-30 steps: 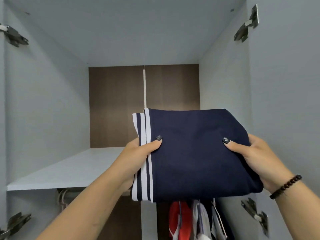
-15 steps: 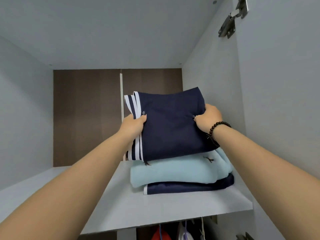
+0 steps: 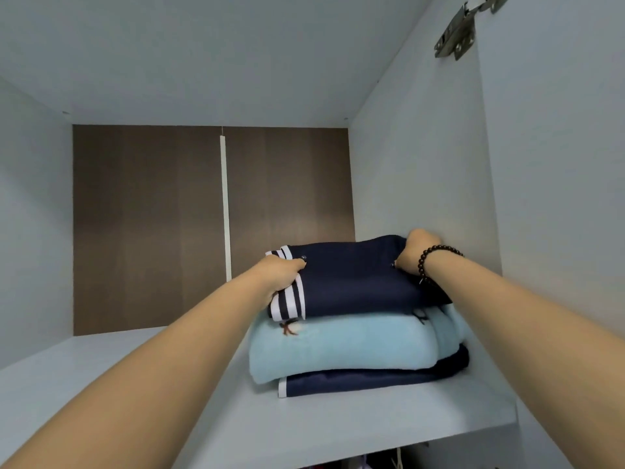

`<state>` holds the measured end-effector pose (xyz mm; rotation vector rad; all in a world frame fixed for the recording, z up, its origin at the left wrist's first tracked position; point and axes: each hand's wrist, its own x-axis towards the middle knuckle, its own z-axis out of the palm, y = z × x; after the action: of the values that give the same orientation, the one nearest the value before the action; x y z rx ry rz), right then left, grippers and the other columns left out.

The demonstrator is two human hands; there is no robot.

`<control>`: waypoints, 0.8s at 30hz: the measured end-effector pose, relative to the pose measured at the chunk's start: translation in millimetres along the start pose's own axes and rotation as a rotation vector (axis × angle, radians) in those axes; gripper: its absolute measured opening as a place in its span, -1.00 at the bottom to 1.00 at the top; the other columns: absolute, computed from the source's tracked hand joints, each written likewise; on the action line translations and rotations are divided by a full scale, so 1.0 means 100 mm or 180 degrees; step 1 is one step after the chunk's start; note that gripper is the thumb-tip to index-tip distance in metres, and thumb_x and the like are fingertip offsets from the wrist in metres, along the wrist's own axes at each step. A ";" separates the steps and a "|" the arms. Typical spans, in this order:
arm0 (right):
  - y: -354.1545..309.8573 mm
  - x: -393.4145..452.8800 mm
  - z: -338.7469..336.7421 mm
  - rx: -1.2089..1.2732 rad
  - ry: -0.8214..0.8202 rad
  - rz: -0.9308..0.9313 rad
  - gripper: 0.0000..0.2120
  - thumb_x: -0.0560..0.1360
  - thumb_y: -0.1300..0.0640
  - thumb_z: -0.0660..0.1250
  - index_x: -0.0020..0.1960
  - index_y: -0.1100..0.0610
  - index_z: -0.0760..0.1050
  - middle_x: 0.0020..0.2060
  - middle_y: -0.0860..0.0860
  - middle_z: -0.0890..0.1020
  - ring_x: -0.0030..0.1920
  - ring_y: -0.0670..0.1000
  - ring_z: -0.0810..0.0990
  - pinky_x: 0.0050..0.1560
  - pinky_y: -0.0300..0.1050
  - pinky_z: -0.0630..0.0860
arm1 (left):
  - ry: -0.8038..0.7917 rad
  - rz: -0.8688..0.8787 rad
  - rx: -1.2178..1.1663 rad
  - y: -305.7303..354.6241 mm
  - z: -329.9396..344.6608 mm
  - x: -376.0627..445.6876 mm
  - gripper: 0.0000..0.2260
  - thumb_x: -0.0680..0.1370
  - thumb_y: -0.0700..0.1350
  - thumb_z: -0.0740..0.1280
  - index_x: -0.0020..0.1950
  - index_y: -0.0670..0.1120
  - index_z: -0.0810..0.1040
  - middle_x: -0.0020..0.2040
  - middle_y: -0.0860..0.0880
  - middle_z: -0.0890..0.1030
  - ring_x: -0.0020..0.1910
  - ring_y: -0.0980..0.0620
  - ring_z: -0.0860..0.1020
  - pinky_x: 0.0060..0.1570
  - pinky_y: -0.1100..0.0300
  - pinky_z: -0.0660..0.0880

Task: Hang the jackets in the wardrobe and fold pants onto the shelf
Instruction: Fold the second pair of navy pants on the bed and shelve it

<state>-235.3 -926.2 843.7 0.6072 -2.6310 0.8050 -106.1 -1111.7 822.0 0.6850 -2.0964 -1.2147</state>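
Wardrobe [image 3: 422, 164]: grey walls, brown back panel [image 3: 145, 228], a hinge [image 3: 455, 35] on the right side. Shelf [image 3: 101, 367] carries a stack against the right wall: navy pants [image 3: 355, 384] at the bottom, light blue pants [image 3: 338, 346] above, striped navy pants [image 3: 351, 279] on top. Left hand [image 3: 279, 275] grips the top pair's striped left edge; right hand [image 3: 414, 252] clutches its right rear corner. Beaded bracelet [image 3: 436, 255] on the right wrist. Clothes show dimly below the shelf.
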 end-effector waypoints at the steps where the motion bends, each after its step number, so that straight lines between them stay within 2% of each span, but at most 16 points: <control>1: -0.02 0.00 -0.01 -0.0136 0.0004 -0.0035 -0.75 0.52 0.20 0.32 0.16 0.29 0.47 -0.13 0.10 0.57 -0.05 0.13 0.54 -0.18 -0.17 0.42 | 0.0042 0.0000 0.0217 0.00 0.01 0.00 -0.52 0.57 0.07 0.30 0.35 -0.23 0.40 0.17 -0.15 0.58 0.11 -0.12 0.58 0.20 0.08 0.49; 2: -0.05 0.01 0.01 -0.0225 -0.0012 -0.0041 -0.74 0.50 0.24 0.30 0.18 0.29 0.45 -0.10 0.11 0.56 -0.06 0.12 0.52 -0.16 -0.14 0.44 | 0.0131 -0.0008 0.0473 0.01 0.03 -0.01 -0.48 0.57 0.09 0.29 0.38 -0.24 0.35 0.23 -0.15 0.55 0.16 -0.13 0.56 0.20 0.11 0.47; 3: -0.09 -0.01 0.03 -0.0407 -0.0022 -0.0059 -0.69 0.49 0.27 0.29 0.22 0.28 0.40 0.01 0.14 0.55 0.00 0.13 0.52 -0.08 -0.10 0.47 | 0.0251 -0.0013 0.0672 0.02 0.04 -0.02 -0.43 0.57 0.10 0.30 0.41 -0.26 0.27 0.29 -0.16 0.50 0.22 -0.14 0.52 0.18 0.13 0.44; 5: -0.17 -0.04 0.10 -0.0869 0.0280 -0.0384 -0.56 0.47 0.28 0.29 0.31 0.23 0.28 0.22 0.19 0.44 0.19 0.19 0.47 0.08 0.01 0.46 | 0.0618 0.0062 0.1113 0.11 0.08 -0.03 -0.36 0.56 0.09 0.32 0.45 -0.23 0.14 0.38 -0.16 0.36 0.29 -0.17 0.43 0.14 0.07 0.38; 7: -0.26 0.00 0.19 -0.1252 0.0763 -0.1187 -0.50 0.45 0.24 0.30 0.36 0.16 0.26 0.29 0.15 0.36 0.28 0.18 0.38 0.16 0.02 0.40 | 0.1003 0.0399 0.1669 0.25 0.10 -0.01 -0.41 0.56 0.08 0.28 0.46 -0.18 0.15 0.41 -0.15 0.27 0.34 -0.19 0.36 0.22 -0.01 0.36; 9: -0.32 0.09 0.27 -0.0962 0.0663 -0.1649 -0.53 0.49 0.18 0.26 0.38 0.14 0.29 0.33 0.12 0.37 0.31 0.15 0.37 0.24 0.01 0.38 | 0.0847 0.0670 0.1923 0.37 0.17 0.06 -0.48 0.57 0.05 0.20 0.46 -0.16 0.22 0.43 -0.15 0.27 0.38 -0.21 0.31 0.31 -0.06 0.34; 11: -0.28 0.25 0.38 -0.0658 0.0236 -0.1469 -0.57 0.54 0.09 0.19 0.39 0.15 0.32 0.35 0.12 0.40 0.34 0.15 0.37 0.32 0.03 0.36 | 0.0367 0.0729 0.2252 0.38 0.31 0.18 -0.50 0.60 0.07 0.11 0.47 -0.16 0.25 0.49 -0.16 0.24 0.45 -0.22 0.23 0.39 -0.14 0.26; 14: -0.08 0.40 0.58 -0.0091 -0.0561 -0.0970 -0.49 0.59 -0.05 0.13 0.48 0.14 0.25 0.46 0.09 0.30 0.44 0.11 0.27 0.44 -0.05 0.21 | -0.0205 0.0622 0.2892 0.17 0.52 0.35 -0.43 0.64 0.16 -0.05 0.59 -0.06 0.00 0.59 -0.09 0.00 0.56 -0.18 -0.08 0.49 -0.20 -0.04; 17: 0.05 0.53 0.78 0.0761 -0.1202 -0.0581 -0.44 0.59 -0.10 0.15 0.52 0.08 0.16 0.50 0.04 0.22 0.46 0.06 0.24 0.41 -0.15 0.16 | -0.0474 0.0531 0.2745 0.02 0.61 0.54 -0.44 0.64 0.17 -0.07 0.59 -0.01 -0.05 0.60 -0.08 0.02 0.56 -0.17 -0.05 0.50 -0.13 0.02; 20: 0.04 0.63 0.85 0.0764 -0.1259 -0.0529 -0.44 0.60 -0.11 0.13 0.53 0.06 0.13 0.52 0.04 0.17 0.48 0.05 0.19 0.42 -0.16 0.13 | -0.0516 0.0504 0.2666 0.01 0.61 0.62 -0.45 0.64 0.16 -0.05 0.59 0.00 -0.04 0.59 -0.07 0.05 0.56 -0.15 -0.01 0.49 -0.09 0.07; 24: 0.00 0.62 0.88 0.0544 -0.1165 -0.0594 -0.43 0.62 -0.13 0.07 0.54 0.09 0.09 0.53 0.04 0.12 0.51 0.06 0.12 0.45 -0.13 0.06 | -0.0493 0.0609 0.2517 -0.05 0.57 0.58 -0.44 0.64 0.17 -0.04 0.59 0.01 -0.05 0.60 -0.04 0.02 0.57 -0.13 -0.04 0.50 -0.08 0.03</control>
<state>-303.9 -996.8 800.0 1.1246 -2.7822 0.9421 -186.2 -1121.7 809.5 0.7031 -2.7045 -0.3046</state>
